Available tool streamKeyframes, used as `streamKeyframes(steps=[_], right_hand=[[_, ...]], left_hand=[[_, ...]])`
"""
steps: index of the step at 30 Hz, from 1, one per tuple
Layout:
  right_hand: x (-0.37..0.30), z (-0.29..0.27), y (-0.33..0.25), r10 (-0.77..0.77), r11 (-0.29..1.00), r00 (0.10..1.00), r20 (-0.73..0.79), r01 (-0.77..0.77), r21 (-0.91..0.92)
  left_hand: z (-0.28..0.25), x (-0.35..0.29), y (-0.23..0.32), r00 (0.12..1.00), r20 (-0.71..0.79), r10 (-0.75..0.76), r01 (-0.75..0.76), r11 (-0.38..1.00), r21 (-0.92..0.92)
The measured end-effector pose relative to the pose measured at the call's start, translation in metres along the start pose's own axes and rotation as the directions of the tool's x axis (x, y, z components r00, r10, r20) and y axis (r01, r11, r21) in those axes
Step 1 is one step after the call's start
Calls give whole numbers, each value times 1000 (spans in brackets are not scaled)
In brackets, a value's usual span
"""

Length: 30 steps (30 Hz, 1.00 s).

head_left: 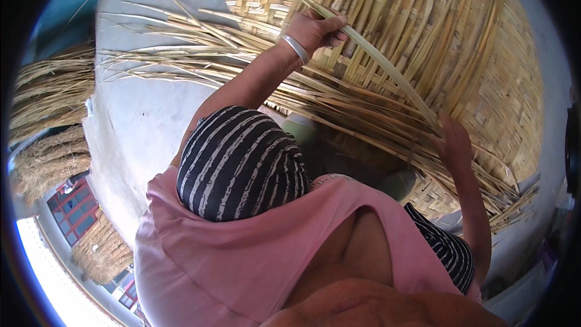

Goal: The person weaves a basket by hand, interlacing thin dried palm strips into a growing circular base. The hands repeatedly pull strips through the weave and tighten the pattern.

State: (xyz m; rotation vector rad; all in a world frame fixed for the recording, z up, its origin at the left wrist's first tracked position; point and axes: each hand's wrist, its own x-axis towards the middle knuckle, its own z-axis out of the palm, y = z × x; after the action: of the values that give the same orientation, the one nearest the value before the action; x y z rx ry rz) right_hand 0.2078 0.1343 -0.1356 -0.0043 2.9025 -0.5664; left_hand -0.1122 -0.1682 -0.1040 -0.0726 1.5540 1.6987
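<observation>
A long, flat, pale-green reed strip (387, 64) runs slantwise from the top of the view down to the right. My left hand (316, 29), with a silver bangle at the wrist, is closed around it, thumb on top. At the strip's lower right end my right hand (454, 144) grips it, its fingers partly hidden. Beneath both hands spreads a woven reed mat (505, 94). Many loose strips (417, 18) lie side by side across the mat's upper part. A bundle of thinner strips (357, 112) crosses the mat nearer to me.
The bundle's loose ends (145, 57) stick out over the pale concrete floor (163, 100) at the left. Stacks of dried stalks (51, 91) stand at the far left, near a red-framed window (74, 211). My shoe (396, 185) is close to the mat.
</observation>
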Motion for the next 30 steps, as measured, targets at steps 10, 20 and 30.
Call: streamKeyframes(steps=[10,20,30], right_hand=[[134,-56,-99,20,658,993,116,-101,746],[146,-59,-108,159,402,925,346,-380,833],[137,-35,-109,8,935,1000,30,-18,354]], left_hand=[[78,-27,-8,964,235,123,-130,991,12],[63,-27,-21,993,112,29,-12,989,-148],[46,-15,3,988,-119,-101,50,926,-374]])
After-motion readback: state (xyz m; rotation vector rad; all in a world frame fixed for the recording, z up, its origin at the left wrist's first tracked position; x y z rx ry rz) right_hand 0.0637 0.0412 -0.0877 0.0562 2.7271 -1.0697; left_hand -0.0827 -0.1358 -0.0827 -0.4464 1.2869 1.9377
